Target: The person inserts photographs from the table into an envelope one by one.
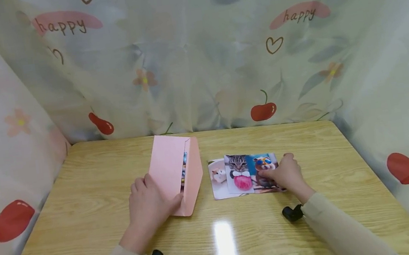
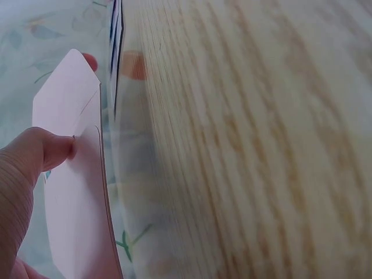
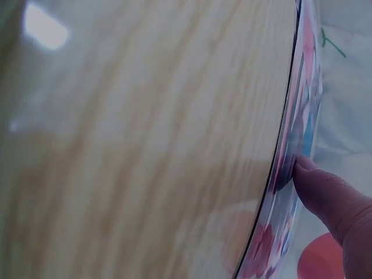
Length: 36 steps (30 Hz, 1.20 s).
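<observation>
Since its flap apparently needs spreading, one pink envelope [image 1: 168, 162], left of centre, is gripped by my left hand [image 1: 147, 204]; overlapping animal photos [image 1: 239, 182], right of centre, my right hand [image 1: 287, 172] pinching their right end, seemingly for steadiness.

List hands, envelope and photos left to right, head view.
Left hand → pink envelope → photo of pale animal → cat photo → sunglasses-animal photo → right hand

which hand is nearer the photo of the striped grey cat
The right hand: its thumb is on the blue-topped photo of a sunglasses-wearing animal, just right of the cat photo. The left hand is farther, left of it, holding the pink paper envelope.
</observation>
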Each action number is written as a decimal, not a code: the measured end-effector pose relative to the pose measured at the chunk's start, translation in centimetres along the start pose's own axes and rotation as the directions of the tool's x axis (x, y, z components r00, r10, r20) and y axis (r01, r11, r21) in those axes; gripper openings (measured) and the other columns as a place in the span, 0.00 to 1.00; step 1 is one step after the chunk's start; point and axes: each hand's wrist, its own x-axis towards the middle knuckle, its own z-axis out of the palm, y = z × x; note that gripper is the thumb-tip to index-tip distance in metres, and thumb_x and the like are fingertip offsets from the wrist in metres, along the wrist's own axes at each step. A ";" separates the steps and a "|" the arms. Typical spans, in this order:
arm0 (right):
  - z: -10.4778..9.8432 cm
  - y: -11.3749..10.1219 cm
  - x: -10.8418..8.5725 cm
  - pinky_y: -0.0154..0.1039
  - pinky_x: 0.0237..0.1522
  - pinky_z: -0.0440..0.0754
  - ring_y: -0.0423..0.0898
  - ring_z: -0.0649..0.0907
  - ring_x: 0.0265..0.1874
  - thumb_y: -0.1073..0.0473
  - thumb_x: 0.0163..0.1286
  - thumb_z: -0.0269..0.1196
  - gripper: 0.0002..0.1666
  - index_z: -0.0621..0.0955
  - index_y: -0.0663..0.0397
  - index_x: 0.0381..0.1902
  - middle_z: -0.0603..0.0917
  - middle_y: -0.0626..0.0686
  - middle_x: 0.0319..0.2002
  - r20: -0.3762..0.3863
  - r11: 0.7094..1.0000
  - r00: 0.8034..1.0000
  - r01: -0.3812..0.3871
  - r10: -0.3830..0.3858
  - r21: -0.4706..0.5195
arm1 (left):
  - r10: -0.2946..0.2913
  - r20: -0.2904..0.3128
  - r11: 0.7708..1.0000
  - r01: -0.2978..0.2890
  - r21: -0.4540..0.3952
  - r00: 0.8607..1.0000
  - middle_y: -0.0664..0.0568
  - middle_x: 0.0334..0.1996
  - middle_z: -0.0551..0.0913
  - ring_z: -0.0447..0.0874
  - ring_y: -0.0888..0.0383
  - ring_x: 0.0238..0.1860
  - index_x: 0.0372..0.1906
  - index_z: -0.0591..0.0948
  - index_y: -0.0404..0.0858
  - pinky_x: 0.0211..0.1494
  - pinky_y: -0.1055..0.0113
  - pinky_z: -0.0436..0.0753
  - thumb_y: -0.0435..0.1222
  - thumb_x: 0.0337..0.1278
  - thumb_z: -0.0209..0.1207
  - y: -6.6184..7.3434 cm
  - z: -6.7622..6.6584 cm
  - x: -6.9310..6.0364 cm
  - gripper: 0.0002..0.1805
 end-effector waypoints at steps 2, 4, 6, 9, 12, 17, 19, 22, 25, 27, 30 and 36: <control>0.0 0.0 0.0 0.59 0.49 0.74 0.66 0.74 0.47 0.34 0.48 0.74 0.69 0.52 0.77 0.66 0.70 0.73 0.49 0.010 1.000 1.000 -0.003 0.003 -0.003 | -0.005 0.008 1.000 0.005 0.000 1.000 0.32 0.43 0.69 0.68 0.40 0.42 0.52 0.67 0.22 0.40 0.47 0.73 0.69 0.31 0.66 0.0 0.0 0.0 0.57; 0.0 -0.1 0.0 0.57 0.45 0.76 0.64 0.75 0.44 0.35 0.49 0.74 0.66 0.54 0.77 0.64 0.72 0.71 0.47 0.020 1.000 1.000 -0.006 0.006 -0.007 | -0.010 0.015 1.000 0.010 0.001 1.000 0.32 0.43 0.69 0.68 0.39 0.43 0.53 0.66 0.22 0.41 0.47 0.73 0.69 0.31 0.65 0.0 0.1 0.1 0.57; -0.1 -0.1 -0.1 0.54 0.41 0.77 0.62 0.76 0.40 0.36 0.49 0.74 0.63 0.57 0.76 0.61 0.73 0.69 0.44 0.025 1.000 1.000 -0.007 0.007 -0.014 | -0.013 0.021 1.000 0.013 -0.001 1.000 0.32 0.44 0.69 0.68 0.39 0.43 0.53 0.66 0.22 0.41 0.47 0.73 0.69 0.31 0.65 0.0 0.1 0.1 0.58; -0.1 -0.2 0.0 0.51 0.37 0.76 0.60 0.76 0.37 0.36 0.48 0.74 0.60 0.59 0.76 0.58 0.73 0.67 0.41 0.029 1.000 1.000 -0.005 0.006 -0.020 | -0.016 0.026 1.000 0.016 -0.001 1.000 0.32 0.44 0.69 0.68 0.39 0.44 0.53 0.66 0.22 0.41 0.47 0.73 0.69 0.31 0.65 0.0 0.1 0.1 0.58; -0.2 -0.4 0.1 0.50 0.36 0.75 0.59 0.75 0.37 0.36 0.48 0.74 0.58 0.61 0.74 0.56 0.73 0.66 0.40 0.033 1.000 0.999 -0.015 0.016 -0.027 | -0.018 0.024 1.000 0.018 -0.002 1.000 0.32 0.44 0.69 0.68 0.39 0.44 0.53 0.66 0.22 0.41 0.47 0.73 0.69 0.31 0.65 -0.1 0.2 0.2 0.58; -0.4 -0.7 0.3 0.49 0.37 0.75 0.58 0.74 0.38 0.37 0.48 0.75 0.55 0.62 0.73 0.54 0.72 0.66 0.41 0.063 0.998 0.997 -0.039 0.041 -0.042 | -0.020 0.025 1.000 0.020 -0.005 0.999 0.32 0.44 0.69 0.68 0.40 0.44 0.54 0.66 0.23 0.42 0.47 0.73 0.69 0.31 0.65 0.0 0.2 0.2 0.58; -0.5 -0.9 0.4 0.50 0.38 0.75 0.59 0.74 0.39 0.38 0.49 0.74 0.55 0.61 0.73 0.54 0.72 0.66 0.41 0.076 0.998 0.996 -0.044 0.047 -0.046 | -0.019 0.027 1.000 0.019 -0.007 0.999 0.32 0.44 0.69 0.68 0.40 0.44 0.54 0.66 0.23 0.42 0.47 0.73 0.69 0.31 0.65 0.0 0.2 0.2 0.58; -0.6 -1.0 0.4 0.51 0.39 0.75 0.59 0.74 0.39 0.39 0.50 0.74 0.54 0.60 0.74 0.54 0.72 0.67 0.41 0.090 0.998 0.994 -0.050 0.055 -0.049 | -0.020 0.035 1.000 0.021 -0.009 0.999 0.32 0.44 0.68 0.68 0.39 0.44 0.54 0.65 0.23 0.43 0.47 0.73 0.69 0.31 0.65 0.1 0.2 0.2 0.58; -0.7 -0.9 0.5 0.51 0.40 0.75 0.59 0.74 0.39 0.39 0.50 0.75 0.54 0.61 0.74 0.54 0.72 0.67 0.41 0.094 0.997 0.994 -0.059 0.064 -0.052 | -0.020 0.037 1.000 0.020 -0.008 0.999 0.32 0.45 0.68 0.68 0.39 0.45 0.55 0.65 0.23 0.43 0.47 0.73 0.69 0.31 0.65 0.1 0.1 0.2 0.59; -0.6 -0.8 0.6 0.51 0.40 0.75 0.59 0.74 0.39 0.39 0.49 0.75 0.55 0.61 0.74 0.54 0.72 0.67 0.41 0.090 0.997 0.994 -0.061 0.066 -0.053 | -0.019 0.034 1.000 0.019 -0.008 0.999 0.32 0.45 0.68 0.68 0.39 0.45 0.55 0.65 0.23 0.44 0.47 0.73 0.69 0.31 0.65 0.1 0.1 0.1 0.58; -0.6 -0.8 0.6 0.52 0.41 0.75 0.60 0.74 0.40 0.39 0.48 0.75 0.56 0.61 0.74 0.55 0.71 0.67 0.42 0.090 0.996 0.993 -0.067 0.072 -0.053 | -0.014 0.026 1.000 0.014 -0.006 1.000 0.31 0.44 0.69 0.68 0.39 0.44 0.54 0.66 0.22 0.43 0.47 0.73 0.69 0.31 0.66 0.2 0.0 0.1 0.58; -0.7 -1.1 0.7 0.52 0.41 0.75 0.60 0.72 0.41 0.40 0.50 0.75 0.59 0.57 0.77 0.58 0.70 0.69 0.43 0.113 0.996 0.990 -0.075 0.081 -0.057 | -0.007 0.015 1.000 0.007 -0.004 1.000 0.32 0.43 0.69 0.68 0.39 0.43 0.53 0.66 0.22 0.41 0.47 0.73 0.69 0.31 0.66 0.2 0.1 0.0 0.57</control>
